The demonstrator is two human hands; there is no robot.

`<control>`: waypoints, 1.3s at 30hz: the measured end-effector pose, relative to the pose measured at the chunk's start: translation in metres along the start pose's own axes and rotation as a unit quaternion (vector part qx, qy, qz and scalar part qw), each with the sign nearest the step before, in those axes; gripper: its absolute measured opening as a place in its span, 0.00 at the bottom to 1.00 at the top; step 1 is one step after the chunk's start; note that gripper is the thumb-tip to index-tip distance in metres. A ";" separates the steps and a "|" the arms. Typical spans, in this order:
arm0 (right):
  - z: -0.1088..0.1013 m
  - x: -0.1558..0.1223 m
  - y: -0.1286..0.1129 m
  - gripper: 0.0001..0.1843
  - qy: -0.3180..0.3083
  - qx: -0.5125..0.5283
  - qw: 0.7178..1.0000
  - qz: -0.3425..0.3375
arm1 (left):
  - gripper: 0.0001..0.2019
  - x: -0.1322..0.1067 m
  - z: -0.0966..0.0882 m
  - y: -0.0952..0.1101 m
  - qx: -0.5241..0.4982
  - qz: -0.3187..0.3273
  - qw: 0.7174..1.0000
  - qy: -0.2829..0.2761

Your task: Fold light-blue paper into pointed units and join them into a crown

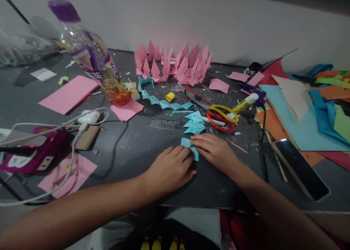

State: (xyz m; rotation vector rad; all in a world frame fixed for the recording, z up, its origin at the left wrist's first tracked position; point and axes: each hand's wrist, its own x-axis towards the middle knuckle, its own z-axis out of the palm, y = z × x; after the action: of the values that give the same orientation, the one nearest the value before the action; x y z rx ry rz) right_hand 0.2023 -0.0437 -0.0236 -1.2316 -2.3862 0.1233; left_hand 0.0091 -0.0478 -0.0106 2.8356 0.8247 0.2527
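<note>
A folded paper piece [189,146] is pressed on the table [131,151] between both hands; scissors [222,116] lie behind, a phone [300,168] right.
</note>
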 end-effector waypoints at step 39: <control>-0.008 0.002 0.007 0.13 -0.076 -0.018 0.991 -0.107 | 0.10 0.006 -0.001 -0.027 0.038 0.002 0.999 0.007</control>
State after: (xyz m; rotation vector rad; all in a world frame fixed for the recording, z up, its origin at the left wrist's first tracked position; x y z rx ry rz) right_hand 0.2099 -0.0391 -0.0177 -1.0060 -2.6457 0.1102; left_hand 0.0004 -0.0222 -0.0148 2.9086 0.8504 0.2472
